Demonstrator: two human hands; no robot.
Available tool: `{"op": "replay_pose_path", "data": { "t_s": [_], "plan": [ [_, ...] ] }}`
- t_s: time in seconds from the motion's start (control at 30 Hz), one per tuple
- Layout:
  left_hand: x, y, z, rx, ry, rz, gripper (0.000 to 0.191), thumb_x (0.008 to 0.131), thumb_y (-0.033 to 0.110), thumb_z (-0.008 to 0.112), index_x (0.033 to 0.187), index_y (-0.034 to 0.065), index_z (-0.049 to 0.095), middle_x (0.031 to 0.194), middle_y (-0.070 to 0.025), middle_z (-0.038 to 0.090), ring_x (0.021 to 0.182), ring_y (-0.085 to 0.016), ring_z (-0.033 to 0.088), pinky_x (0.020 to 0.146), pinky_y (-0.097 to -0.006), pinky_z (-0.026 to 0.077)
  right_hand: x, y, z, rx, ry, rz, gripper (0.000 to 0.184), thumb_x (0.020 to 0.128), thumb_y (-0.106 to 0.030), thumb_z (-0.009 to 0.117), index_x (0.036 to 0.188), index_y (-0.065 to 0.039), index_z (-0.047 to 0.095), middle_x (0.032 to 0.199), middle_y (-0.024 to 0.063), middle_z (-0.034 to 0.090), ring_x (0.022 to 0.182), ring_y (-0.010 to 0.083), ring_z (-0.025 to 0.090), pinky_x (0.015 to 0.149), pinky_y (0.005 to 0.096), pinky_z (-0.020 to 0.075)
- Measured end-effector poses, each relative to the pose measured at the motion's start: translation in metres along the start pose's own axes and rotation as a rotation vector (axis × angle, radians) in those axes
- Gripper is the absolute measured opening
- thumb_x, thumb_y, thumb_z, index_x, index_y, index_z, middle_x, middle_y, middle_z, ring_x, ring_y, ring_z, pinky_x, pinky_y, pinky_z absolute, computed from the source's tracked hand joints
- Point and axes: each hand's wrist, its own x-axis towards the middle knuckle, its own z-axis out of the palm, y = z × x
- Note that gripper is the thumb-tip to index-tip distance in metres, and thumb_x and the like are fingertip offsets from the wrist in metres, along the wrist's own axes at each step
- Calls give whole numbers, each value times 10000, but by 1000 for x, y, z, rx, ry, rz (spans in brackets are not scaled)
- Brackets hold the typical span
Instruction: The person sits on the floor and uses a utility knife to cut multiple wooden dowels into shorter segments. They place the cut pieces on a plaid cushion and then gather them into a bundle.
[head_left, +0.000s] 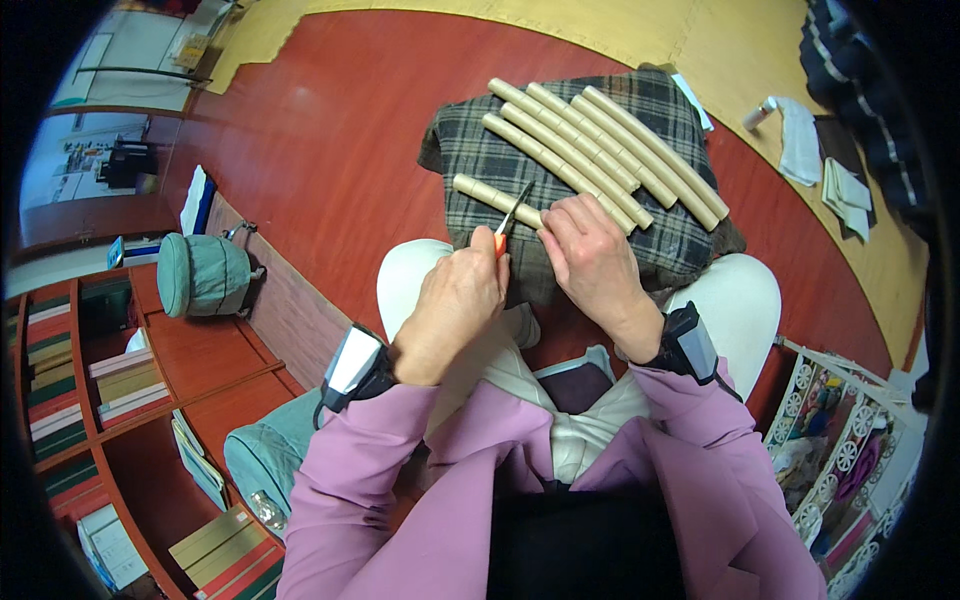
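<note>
My left hand (466, 279) grips a small tool (516, 206) with an orange handle and a thin dark-tipped blade, possibly scissors. The blade lies across a beige rod (484, 190) marked with short crosswise lines. Around the right end of this rod, the fingers of my right hand (589, 251) are closed. The rod rests on a dark plaid cloth (465, 135) spread over a support that is hidden. Several similar beige rods (566, 146) lie side by side beyond my hands, most with crosswise marks.
At the left are a wooden shelf (202, 345) with boxes and a green cloth-covered stool (217, 274). A white rack (832, 420) holding yarn-like items stands at the lower right. Folded white cloths (801, 142) lie on the yellow mat (720, 37).
</note>
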Motion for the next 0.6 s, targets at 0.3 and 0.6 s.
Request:
{"op": "replay_pose_path", "data": {
  "t_s": [0.3,0.6],
  "plan": [
    [-9,-1,14,-4,66,-66,226,1019,177,592,979,4,453,709,-309,631,676,-525,635,577,-593,499,-22,-9,-17,-100,52,116,189,837,-32,743,1012,8,687,980,137,643,944,323,628,836,421,526],
    [-25,12,11,-42,65,-116,228,1019,190,602,988,11,464,720,-305,635,682,-535,632,580,-593,493,-13,-10,-3,-23,104,79,193,827,-12,743,1008,14,681,968,140,633,927,329,622,829,422,529]
  ]
}}
